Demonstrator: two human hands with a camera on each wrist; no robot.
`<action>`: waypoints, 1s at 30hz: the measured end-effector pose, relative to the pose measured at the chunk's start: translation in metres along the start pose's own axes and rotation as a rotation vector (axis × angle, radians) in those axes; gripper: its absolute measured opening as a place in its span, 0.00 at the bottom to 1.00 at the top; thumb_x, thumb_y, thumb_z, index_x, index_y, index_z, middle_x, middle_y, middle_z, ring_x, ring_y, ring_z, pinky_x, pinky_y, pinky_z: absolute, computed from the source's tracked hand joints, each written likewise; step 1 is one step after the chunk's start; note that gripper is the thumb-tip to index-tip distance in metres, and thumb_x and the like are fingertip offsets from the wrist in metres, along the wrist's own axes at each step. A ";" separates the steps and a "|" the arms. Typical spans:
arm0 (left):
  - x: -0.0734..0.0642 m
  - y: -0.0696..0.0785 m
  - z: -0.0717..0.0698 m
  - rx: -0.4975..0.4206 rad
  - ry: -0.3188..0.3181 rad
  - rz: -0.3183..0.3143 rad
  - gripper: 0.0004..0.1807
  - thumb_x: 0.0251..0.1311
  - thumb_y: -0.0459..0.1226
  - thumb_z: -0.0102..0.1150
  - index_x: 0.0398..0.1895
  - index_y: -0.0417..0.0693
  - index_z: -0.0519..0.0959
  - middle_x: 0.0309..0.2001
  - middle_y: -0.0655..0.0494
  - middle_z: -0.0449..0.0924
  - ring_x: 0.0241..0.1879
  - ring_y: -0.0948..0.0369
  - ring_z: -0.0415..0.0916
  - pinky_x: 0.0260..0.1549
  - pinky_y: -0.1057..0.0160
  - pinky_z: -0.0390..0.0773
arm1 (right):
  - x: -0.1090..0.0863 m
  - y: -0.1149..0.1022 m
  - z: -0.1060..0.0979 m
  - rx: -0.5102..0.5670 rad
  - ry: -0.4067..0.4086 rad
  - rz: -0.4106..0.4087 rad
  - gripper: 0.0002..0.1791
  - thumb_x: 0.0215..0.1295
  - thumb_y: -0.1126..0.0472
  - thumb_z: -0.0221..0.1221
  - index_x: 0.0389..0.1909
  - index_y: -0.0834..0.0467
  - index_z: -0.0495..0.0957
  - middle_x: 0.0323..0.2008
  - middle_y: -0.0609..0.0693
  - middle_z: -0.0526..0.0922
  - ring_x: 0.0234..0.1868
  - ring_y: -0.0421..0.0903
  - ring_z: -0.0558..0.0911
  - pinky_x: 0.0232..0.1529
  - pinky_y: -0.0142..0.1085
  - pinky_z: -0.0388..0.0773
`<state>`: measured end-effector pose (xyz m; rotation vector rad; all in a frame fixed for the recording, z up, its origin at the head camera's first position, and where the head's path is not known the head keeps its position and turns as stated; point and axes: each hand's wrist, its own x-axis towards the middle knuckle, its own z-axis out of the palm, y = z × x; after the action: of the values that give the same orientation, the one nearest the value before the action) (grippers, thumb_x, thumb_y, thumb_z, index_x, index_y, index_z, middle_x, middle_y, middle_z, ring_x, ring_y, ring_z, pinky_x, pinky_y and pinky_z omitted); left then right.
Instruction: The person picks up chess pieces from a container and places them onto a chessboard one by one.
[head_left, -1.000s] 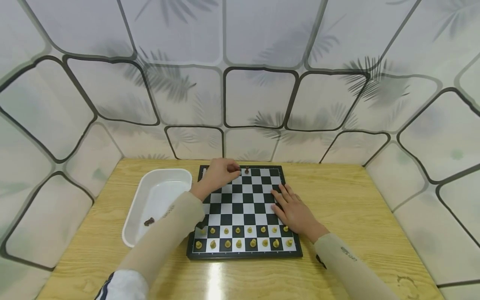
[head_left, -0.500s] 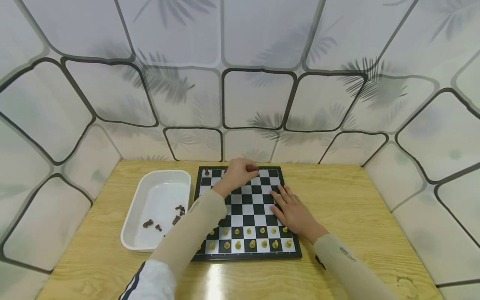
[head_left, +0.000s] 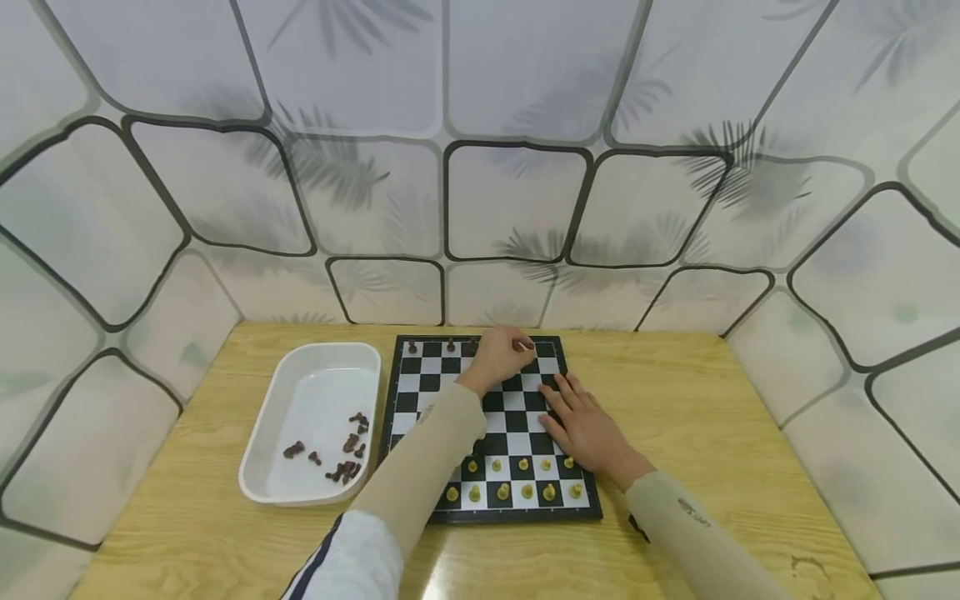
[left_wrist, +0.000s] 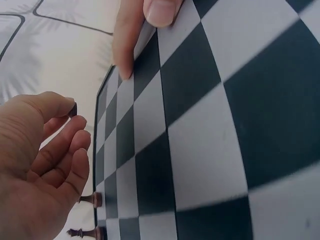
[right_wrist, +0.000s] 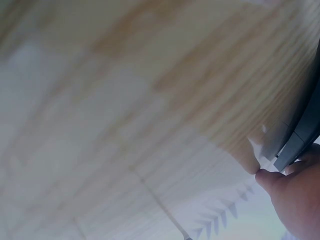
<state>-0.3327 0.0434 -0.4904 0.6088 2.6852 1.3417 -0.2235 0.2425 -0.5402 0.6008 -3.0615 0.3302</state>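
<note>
My left hand (head_left: 501,357) is over the far row of the chessboard (head_left: 515,421), toward its right end. Between thumb and forefinger it pinches a small dark chess piece (left_wrist: 74,109), mostly covered by the fingers. Behind that hand in the left wrist view, two brown chess pieces stand on the board's edge row, the nearer a slim-topped piece (left_wrist: 89,233). In the head view, brown pieces at the far left include a corner piece (head_left: 412,346) and another (head_left: 451,344). My right hand (head_left: 588,425) rests with fingers extended on the board's right edge.
Left of the board stands a white tray (head_left: 262,433) with several brown chess pieces (head_left: 345,472) lying in it. Gold chess pieces (head_left: 503,492) stand in two near rows, partly hidden by the left forearm. A wooden table (head_left: 675,400) carries everything, and a patterned wall (head_left: 517,200) rises behind.
My left hand has moved right along the far row, uncovering brown pieces at the board's left. Its forearm no longer hides the pieces in the tray. The right hand has stayed put.
</note>
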 end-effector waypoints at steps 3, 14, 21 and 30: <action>0.003 0.003 0.006 0.001 -0.015 -0.024 0.11 0.70 0.37 0.65 0.50 0.43 0.89 0.46 0.47 0.89 0.44 0.53 0.86 0.38 0.61 0.82 | 0.000 0.001 0.001 -0.002 -0.002 0.001 0.35 0.83 0.41 0.46 0.82 0.54 0.60 0.83 0.63 0.54 0.85 0.64 0.51 0.77 0.65 0.59; 0.015 0.006 0.018 0.014 0.003 -0.068 0.14 0.73 0.40 0.64 0.56 0.48 0.89 0.49 0.49 0.90 0.48 0.53 0.86 0.44 0.57 0.84 | 0.000 0.003 0.001 -0.007 -0.014 0.001 0.35 0.84 0.41 0.46 0.83 0.53 0.59 0.84 0.63 0.54 0.85 0.63 0.51 0.77 0.64 0.60; 0.022 0.005 0.030 0.075 0.028 -0.120 0.13 0.71 0.44 0.67 0.55 0.54 0.90 0.46 0.53 0.90 0.39 0.58 0.85 0.38 0.61 0.80 | 0.001 0.004 0.002 -0.001 -0.019 -0.003 0.35 0.84 0.42 0.45 0.83 0.53 0.59 0.84 0.63 0.53 0.85 0.64 0.50 0.78 0.64 0.59; 0.029 0.005 0.036 0.188 0.043 -0.135 0.12 0.71 0.46 0.66 0.54 0.61 0.90 0.47 0.58 0.91 0.41 0.59 0.85 0.39 0.59 0.79 | 0.000 0.004 0.000 0.015 -0.013 -0.005 0.34 0.84 0.41 0.45 0.83 0.52 0.59 0.84 0.62 0.53 0.85 0.63 0.50 0.77 0.64 0.60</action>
<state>-0.3488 0.0847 -0.5055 0.4075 2.8510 1.0908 -0.2252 0.2455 -0.5412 0.6130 -3.0723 0.3502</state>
